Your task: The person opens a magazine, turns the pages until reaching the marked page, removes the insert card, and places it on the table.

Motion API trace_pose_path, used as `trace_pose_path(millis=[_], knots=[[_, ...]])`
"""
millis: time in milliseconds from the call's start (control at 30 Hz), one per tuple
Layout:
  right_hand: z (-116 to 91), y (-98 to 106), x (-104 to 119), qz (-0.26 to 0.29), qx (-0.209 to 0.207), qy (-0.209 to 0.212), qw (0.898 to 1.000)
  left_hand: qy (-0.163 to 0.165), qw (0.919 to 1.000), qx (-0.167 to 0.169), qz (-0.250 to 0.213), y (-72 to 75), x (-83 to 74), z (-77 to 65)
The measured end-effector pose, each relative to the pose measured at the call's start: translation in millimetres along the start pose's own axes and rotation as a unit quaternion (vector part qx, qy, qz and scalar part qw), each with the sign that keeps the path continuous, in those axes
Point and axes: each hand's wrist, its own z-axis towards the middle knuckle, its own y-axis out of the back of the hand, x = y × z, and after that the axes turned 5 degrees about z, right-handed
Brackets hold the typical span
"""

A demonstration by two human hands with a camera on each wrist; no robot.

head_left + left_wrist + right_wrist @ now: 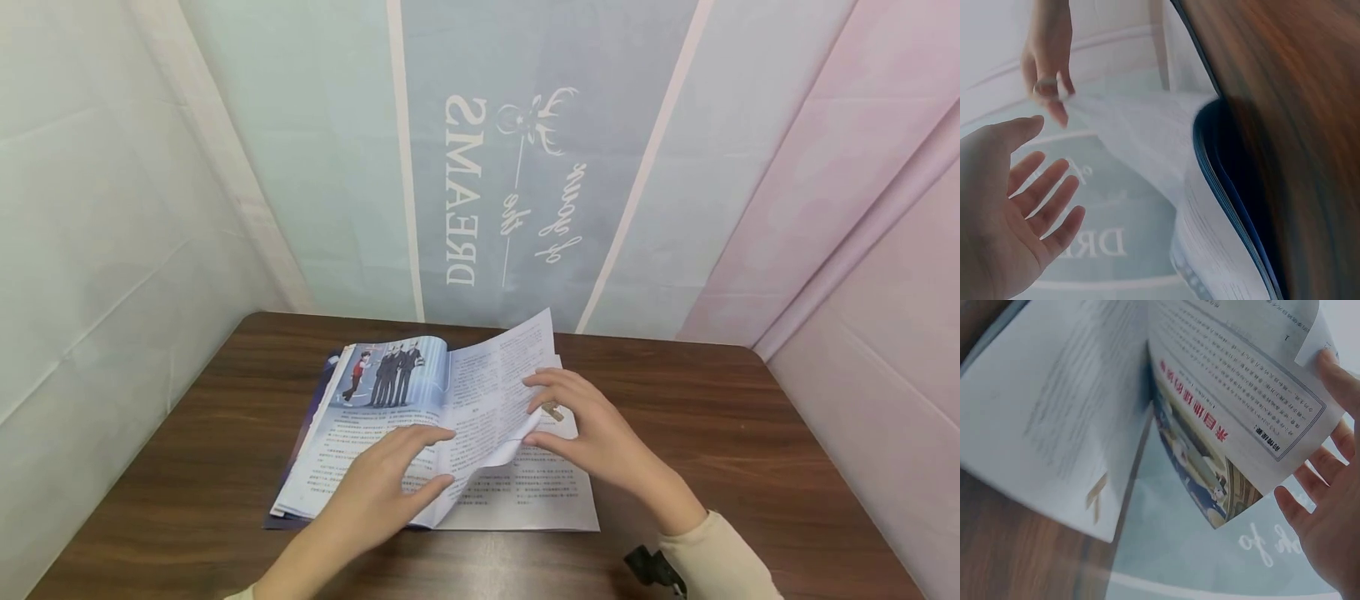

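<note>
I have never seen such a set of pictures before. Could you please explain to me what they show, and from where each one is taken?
There is no robot here: you see a person's left hand and right hand. The wide picture comes from a camera worn on the head, looking forward and down. The other two come from cameras worn on the wrists, one for each hand. On the brown table lies an open magazine. The right hand holds a raised page of it between thumb and fingers. The left hand is open and holds nothing.

Head view: magazine print (pixel 330 458) too small to read; left sleeve (pixel 243 593) cut off.
</note>
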Motion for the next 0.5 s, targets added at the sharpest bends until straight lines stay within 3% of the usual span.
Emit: trace_pose_path(millis=[267,500], knots=[[17.1,-3.7,15.9,0.016,-0.003,0.011,1.0,-0.028,0.9988,-0.007,-0.039,-6.2,-16.8,16.3],[24.4,-5.2,23.4,0.024,-0.001,0.017,1.0,-0.059,0.9952,-0.046,-0.063,-10.3,-23.1,25.5]])
